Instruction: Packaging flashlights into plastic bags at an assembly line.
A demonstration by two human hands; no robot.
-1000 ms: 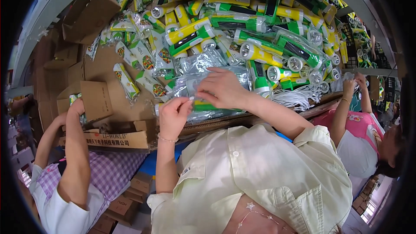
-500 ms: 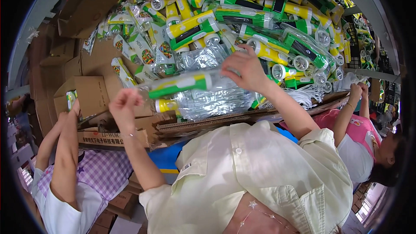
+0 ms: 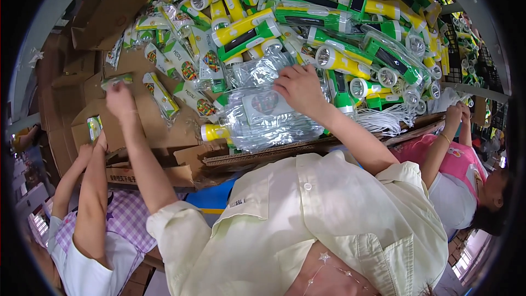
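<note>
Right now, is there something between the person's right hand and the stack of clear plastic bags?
Nothing visible. The right hand rests directly on the stack of clear plastic bags, at its upper right edge. The left hand is apart, holding a bagged flashlight over the cardboard boxes.

Flat stack of clear crinkled plastic bags (image 3: 263,115), lying beside the yellow-and-green plastic flashlight pile (image 3: 339,27); bagged green flashlight (image 3: 116,80) held aloft, left of it.

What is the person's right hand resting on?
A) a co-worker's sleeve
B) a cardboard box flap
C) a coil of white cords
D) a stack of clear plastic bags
D: the right hand lies flat on the stack of clear plastic bags, with green and yellow flashlights piled behind it.
</note>
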